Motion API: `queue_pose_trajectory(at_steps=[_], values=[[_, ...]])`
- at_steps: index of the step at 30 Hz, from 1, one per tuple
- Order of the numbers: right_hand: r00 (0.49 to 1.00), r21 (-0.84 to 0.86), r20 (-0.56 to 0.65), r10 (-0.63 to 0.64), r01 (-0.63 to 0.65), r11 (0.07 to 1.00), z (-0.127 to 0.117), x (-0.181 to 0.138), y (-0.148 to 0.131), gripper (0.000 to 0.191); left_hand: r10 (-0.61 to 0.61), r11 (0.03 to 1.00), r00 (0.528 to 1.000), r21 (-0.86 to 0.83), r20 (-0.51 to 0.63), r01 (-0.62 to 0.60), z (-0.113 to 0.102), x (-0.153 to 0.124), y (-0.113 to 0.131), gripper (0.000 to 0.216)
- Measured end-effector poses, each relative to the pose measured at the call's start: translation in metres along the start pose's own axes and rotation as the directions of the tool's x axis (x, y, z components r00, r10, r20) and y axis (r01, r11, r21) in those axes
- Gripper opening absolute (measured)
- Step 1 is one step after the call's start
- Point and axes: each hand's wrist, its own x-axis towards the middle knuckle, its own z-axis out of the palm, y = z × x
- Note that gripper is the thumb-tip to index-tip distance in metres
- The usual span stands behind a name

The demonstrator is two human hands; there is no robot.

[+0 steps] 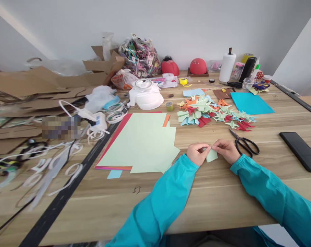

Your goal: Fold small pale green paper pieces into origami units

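Note:
Between both hands is a small piece of pale green paper (211,156), apparently folded, just above the wooden table. My left hand (198,153) pinches its upper left edge, and my right hand (226,151) pinches it close by, so the fingertips nearly meet. Black-handled scissors (246,144) lie right beside my right hand, their blades pointing away. Left of my hands rests a stack of large pale green sheets (147,144) with red paper under it. Beyond my hands is a pile of folded paper cranes (199,109) in green, red, orange and blue.
A black phone (301,151) lies at the right. Turquoise paper (252,103) is behind the scissors. A power strip (95,118), white cords and cardboard (42,82) crowd the left. Along the wall stand a bag of colourful bits (140,56), red domed objects (198,66) and a white bottle (227,67).

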Motion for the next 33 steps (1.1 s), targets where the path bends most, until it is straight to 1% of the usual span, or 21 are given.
queue_pose_trajectory(at_steps=[6,10,12,16,19,25,28,33], values=[[0.999,0.021,0.029,0.013,-0.014,1.0,-0.002,0.0,0.0,0.025,-0.004,1.0,0.999,-0.018,0.039,0.005,-0.002,0.001,0.003,0.018],[0.999,-0.004,0.044,0.03,-0.03,1.0,-0.002,0.0,0.0,0.026,-0.027,0.999,0.998,-0.034,0.052,0.029,-0.002,0.001,0.005,0.017],[0.999,-0.013,0.029,0.031,-0.03,0.999,-0.002,0.0,-0.001,0.027,-0.064,0.997,0.997,-0.044,0.045,0.065,-0.001,0.001,0.005,0.017],[1.0,-0.007,-0.025,0.009,-0.009,1.0,-0.002,0.0,-0.003,0.029,-0.196,0.974,0.98,-0.11,0.029,0.198,0.001,0.002,0.002,0.023],[0.999,0.008,-0.05,0.001,-0.001,1.0,-0.002,0.0,-0.004,0.03,-0.251,0.955,0.968,-0.165,-0.003,0.247,0.001,0.004,0.001,0.027],[0.998,0.014,-0.064,0.004,-0.003,1.0,-0.002,0.001,-0.003,0.031,-0.36,0.912,0.932,-0.221,-0.025,0.346,-0.001,0.008,0.007,0.03],[0.998,0.009,-0.07,-0.004,0.005,1.0,-0.002,0.001,-0.002,0.031,-0.39,0.9,0.92,-0.228,-0.033,0.373,-0.002,0.008,0.01,0.03],[0.998,0.024,-0.067,0.009,-0.007,1.0,-0.002,0.001,-0.003,0.032,-0.381,0.902,0.924,-0.23,-0.033,0.364,-0.003,0.009,0.012,0.03]])
